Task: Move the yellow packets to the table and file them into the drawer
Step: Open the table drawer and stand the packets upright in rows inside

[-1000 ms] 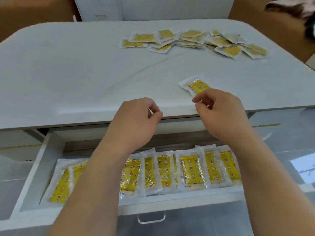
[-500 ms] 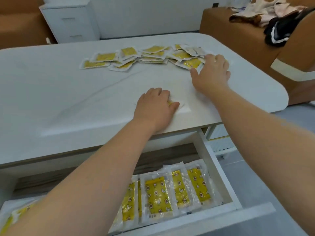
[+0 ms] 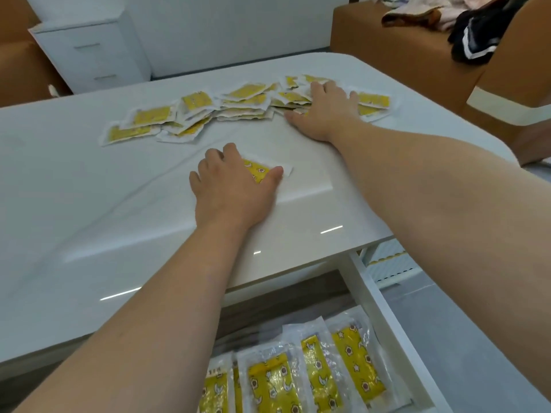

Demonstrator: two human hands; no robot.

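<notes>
Left hand (image 3: 235, 186): palm down, fingers relaxed, laid over a single yellow packet (image 3: 258, 170) on the white table (image 3: 89, 189). The thumb lies along the packet's right part; only the yellow middle and a white corner show past the fingers. Nothing is pinched or lifted. This packet lies flat on the tabletop, near the front edge and well apart from the rest.

Right hand (image 3: 325, 114): reached further across, fingers straight and spread, pressed flat on the right part of the loose pile (image 3: 247, 93) (no finger curls round anything).

Loose pile: many yellow packets with white borders, overlapping in an uneven band across the far half of the table, some tilted on others. A couple lie just past the right side of the right hand. The count cannot be read.

Drawer (image 3: 384, 317): white, pulled out under the table's front edge, at the lower right of the view. It holds the filed packets (image 3: 277, 380), in clear wrappers, lying side by side in a row, long sides touching or overlapping, yellow faces up with small printed figures. The left part of the row is hidden behind the left forearm.

Background: white cabinet (image 3: 89, 55) with two drawer fronts, behind the table at left; brown furniture (image 3: 387, 37) at right, with a heap of clothes (image 3: 465, 28) on top.
</notes>
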